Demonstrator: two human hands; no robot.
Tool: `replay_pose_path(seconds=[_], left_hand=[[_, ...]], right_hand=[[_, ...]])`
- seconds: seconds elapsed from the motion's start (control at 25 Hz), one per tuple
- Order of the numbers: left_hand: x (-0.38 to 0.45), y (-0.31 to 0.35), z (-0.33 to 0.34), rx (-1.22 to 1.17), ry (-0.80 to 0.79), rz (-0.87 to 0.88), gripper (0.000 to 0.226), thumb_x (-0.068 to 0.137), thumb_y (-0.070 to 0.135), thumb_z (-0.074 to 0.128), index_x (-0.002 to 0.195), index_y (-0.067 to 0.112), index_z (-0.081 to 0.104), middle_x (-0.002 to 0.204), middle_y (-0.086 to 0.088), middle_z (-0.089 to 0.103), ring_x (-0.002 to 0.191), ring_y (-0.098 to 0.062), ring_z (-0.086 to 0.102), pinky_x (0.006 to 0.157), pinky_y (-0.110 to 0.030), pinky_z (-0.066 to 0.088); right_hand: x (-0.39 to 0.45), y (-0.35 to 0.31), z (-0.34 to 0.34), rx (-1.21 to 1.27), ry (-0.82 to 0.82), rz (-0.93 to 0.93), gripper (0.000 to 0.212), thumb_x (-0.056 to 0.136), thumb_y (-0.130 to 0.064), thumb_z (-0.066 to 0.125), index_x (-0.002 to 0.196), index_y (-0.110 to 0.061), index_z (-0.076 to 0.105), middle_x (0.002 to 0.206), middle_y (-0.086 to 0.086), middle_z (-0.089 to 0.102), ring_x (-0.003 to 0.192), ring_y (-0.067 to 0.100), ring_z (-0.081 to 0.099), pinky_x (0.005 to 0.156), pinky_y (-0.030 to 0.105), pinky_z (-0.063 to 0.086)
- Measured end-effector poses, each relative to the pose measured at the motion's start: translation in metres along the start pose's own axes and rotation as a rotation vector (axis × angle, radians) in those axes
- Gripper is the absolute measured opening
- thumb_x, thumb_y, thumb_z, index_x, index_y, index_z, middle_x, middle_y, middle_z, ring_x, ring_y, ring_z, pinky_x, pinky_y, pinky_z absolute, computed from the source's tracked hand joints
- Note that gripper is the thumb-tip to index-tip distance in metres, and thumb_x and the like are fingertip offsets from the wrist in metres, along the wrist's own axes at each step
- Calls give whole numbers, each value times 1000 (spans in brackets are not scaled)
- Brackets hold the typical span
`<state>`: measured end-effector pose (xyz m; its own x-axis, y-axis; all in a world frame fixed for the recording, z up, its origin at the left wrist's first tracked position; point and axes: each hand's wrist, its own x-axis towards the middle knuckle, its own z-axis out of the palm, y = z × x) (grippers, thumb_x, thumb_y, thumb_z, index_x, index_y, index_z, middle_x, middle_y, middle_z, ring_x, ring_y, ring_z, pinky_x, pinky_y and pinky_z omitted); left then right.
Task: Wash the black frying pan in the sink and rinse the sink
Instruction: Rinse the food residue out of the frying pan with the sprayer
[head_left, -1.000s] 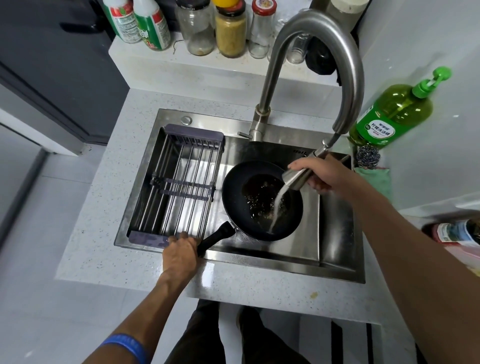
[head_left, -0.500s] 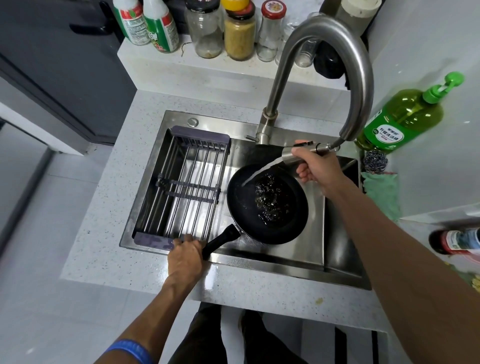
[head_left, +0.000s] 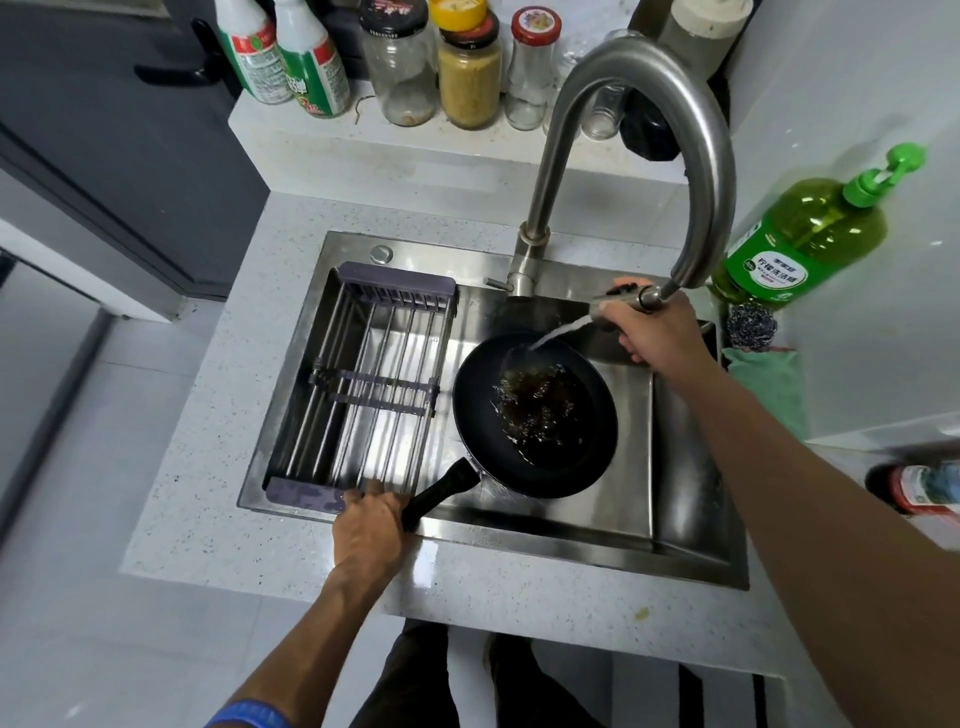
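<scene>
Left hand (head_left: 371, 525): grips pan handle (head_left: 439, 491), lower centre, steadying the frying pan (head_left: 535, 415).
Right hand (head_left: 652, 330): wrapped round spray head (head_left: 615, 301), aiming water into it.

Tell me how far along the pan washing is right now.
Early stage. Done: the pan sits in the sink and water is running. In hand: the left hand grips the pan's handle while the right hand aims the spray head into it; dark residue shows in the pooled water. Left: scrubbing with the scourer, rinsing the pan, then the sink.
</scene>
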<state>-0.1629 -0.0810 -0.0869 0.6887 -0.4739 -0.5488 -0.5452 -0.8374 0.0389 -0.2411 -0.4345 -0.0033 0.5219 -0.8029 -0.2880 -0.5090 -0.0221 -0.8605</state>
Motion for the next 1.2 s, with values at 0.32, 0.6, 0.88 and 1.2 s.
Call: replay_pose_path(seconds=[0.32, 0.6, 0.88, 1.2], left_hand=[[-1, 3, 1, -30, -3, -6, 34, 90, 39, 62, 122, 26, 63, 117, 1, 54, 109, -20, 48, 87, -31, 49], [-2, 3, 1, -3, 6, -19, 31, 89, 32, 65, 119, 22, 63, 116, 0, 54, 108, -20, 48, 84, -30, 49], [-1, 4, 1, -6, 17, -21, 25, 91, 27, 63, 113, 18, 63, 113, -2, 55, 107, -21, 49, 83, -30, 49], [-1, 3, 2, 10, 28, 1, 25, 94, 28, 59, 118, 21, 62, 111, -2, 58, 106, -20, 50, 81, -28, 50]], right_hand=[[0, 6, -36, -617, -51, -63, 24, 71, -34, 72, 76, -11, 70, 80, 10, 68, 79, 29, 65, 71, 38, 53], [-10, 0, -37, -662, -198, 83, 28, 66, -43, 75, 71, -16, 69, 78, 2, 69, 73, 18, 62, 59, 27, 38], [-25, -1, -26, -355, -359, 148, 20, 64, -35, 77, 56, -19, 68, 46, -6, 52, 49, 15, 47, 45, 20, 34], [-34, -4, -8, -196, -494, 161, 34, 80, -36, 74, 76, -3, 71, 47, 6, 46, 38, 13, 36, 41, 19, 25]])
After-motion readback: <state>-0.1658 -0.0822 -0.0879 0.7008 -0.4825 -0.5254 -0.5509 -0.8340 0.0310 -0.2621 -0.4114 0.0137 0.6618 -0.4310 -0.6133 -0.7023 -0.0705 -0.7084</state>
